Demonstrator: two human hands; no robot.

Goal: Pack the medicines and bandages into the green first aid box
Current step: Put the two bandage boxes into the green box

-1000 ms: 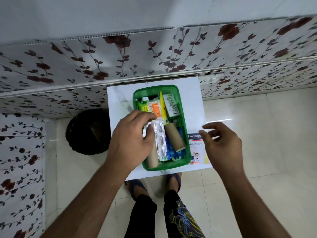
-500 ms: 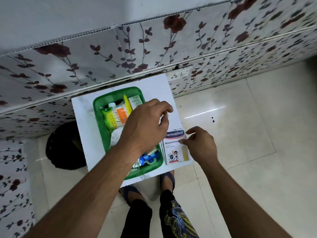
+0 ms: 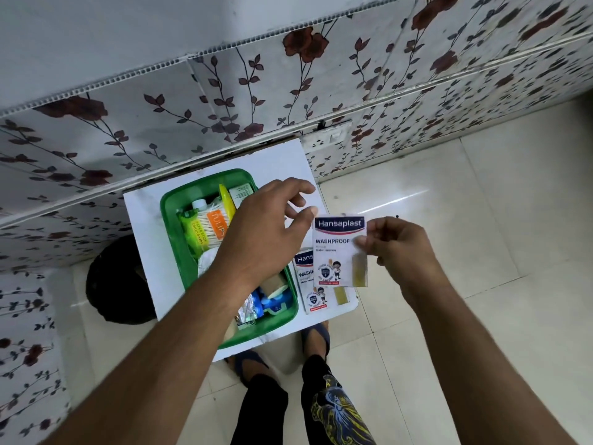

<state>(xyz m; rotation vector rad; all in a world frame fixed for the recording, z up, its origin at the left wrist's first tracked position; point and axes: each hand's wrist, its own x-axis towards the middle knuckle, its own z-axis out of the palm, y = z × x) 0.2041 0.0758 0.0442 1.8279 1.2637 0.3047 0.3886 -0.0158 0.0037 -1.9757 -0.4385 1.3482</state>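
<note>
The green first aid box point(image 3: 170, 232) stands on a small white table point(image 3: 144, 252). It holds a cotton swab pack point(image 3: 205, 232), a yellow tube point(image 3: 226, 200), foil strips point(image 3: 248, 311), a blue item point(image 3: 272, 301) and other medicines. My right hand point(image 3: 404, 248) pinches a Hansaplast plaster packet point(image 3: 337, 252) by its right edge, lifted above the table just right of the box. A second Hansaplast packet point(image 3: 309, 287) lies flat beneath it. My left hand point(image 3: 260, 239) hovers over the box, fingers apart, fingertips near the lifted packet's top left corner, holding nothing.
A floral-papered wall point(image 3: 224, 91) runs behind the table, with a socket point(image 3: 327, 138) near its back right corner. A black bin point(image 3: 118, 284) stands on the tiled floor point(image 3: 449, 203) left of the table. My feet in sandals point(image 3: 316, 338) are under its front edge.
My right hand has picked one Hansaplast packet up off the table, uncovering a second one below. My left hand has left the box contents and moved right toward the packet.
</note>
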